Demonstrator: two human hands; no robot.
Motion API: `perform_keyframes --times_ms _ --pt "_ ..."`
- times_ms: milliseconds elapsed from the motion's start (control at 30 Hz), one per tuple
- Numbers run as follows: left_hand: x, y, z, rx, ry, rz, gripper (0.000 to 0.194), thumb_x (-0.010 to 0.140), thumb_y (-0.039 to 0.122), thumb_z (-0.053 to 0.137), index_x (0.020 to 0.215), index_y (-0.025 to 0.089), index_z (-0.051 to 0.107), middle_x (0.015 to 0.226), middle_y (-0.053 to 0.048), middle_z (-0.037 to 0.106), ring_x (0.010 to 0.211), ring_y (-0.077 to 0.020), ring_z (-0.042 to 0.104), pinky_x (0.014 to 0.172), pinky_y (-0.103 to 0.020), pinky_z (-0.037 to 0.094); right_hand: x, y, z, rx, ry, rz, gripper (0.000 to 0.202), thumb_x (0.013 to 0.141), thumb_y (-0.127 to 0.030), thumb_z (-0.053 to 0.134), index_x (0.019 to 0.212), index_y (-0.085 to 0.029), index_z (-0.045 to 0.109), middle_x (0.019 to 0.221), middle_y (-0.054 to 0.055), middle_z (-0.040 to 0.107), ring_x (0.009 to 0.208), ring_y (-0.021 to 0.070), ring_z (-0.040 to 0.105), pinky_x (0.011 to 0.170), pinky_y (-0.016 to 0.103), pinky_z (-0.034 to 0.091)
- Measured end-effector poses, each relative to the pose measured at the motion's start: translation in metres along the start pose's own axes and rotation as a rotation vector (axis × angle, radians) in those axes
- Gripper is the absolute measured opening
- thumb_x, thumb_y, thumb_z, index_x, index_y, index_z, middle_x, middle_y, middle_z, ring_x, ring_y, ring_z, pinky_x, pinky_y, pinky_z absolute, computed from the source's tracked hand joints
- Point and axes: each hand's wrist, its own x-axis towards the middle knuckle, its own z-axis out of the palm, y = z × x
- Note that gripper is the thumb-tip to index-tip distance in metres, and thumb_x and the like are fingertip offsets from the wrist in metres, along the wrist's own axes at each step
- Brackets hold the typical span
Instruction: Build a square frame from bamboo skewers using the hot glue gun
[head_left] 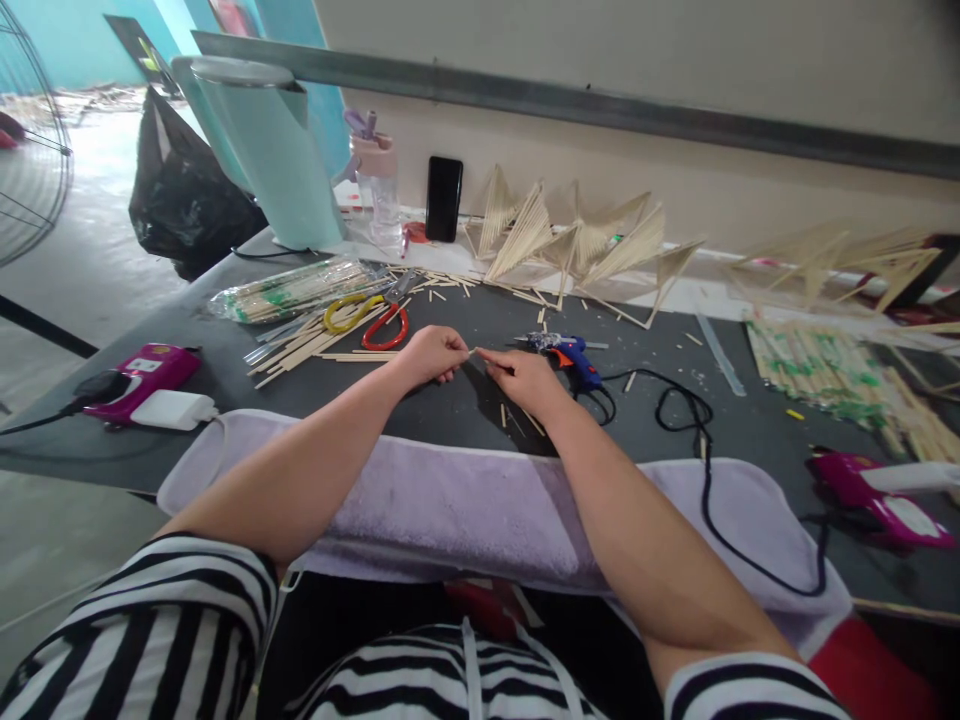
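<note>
In the head view, a short, thin, pale wooden stick (472, 351) sits at the centre of the frame, above the table (450, 415). The left hand (433, 355) has its fingertips pinched on it; the right hand's (519, 378) fingertips meet its other end, though whether they grip I cannot tell. Counted: one blue glue gun (576, 362) right of centre, two magenta power strips (166, 366) at lower left and lower right, one black phone (445, 199) at upper centre, one jug (262, 160) at upper left.

The pale piece (472, 352) at your fingertips (484, 355) is too small to identify; your towel (465, 500) hides much of the desk's (450, 420) front edge; the wire fan (45, 141) is cropped.
</note>
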Motion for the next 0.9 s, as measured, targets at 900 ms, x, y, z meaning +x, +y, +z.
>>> perform_keyframes --times_ms 900 --pt "0.0004 -0.0004 0.0008 0.031 0.009 -0.005 0.004 0.083 0.013 0.063 0.079 0.013 0.063 0.050 0.004 0.055 0.043 -0.0079 0.055 0.043 -0.017 0.043 -0.0005 0.0006 0.0004 0.029 -0.011 -0.006 0.038 0.091 -0.017 0.057 0.125 -0.027 0.070 0.123 0.005 0.070 0.115 0.0217 0.067 0.098 0.036 0.051"
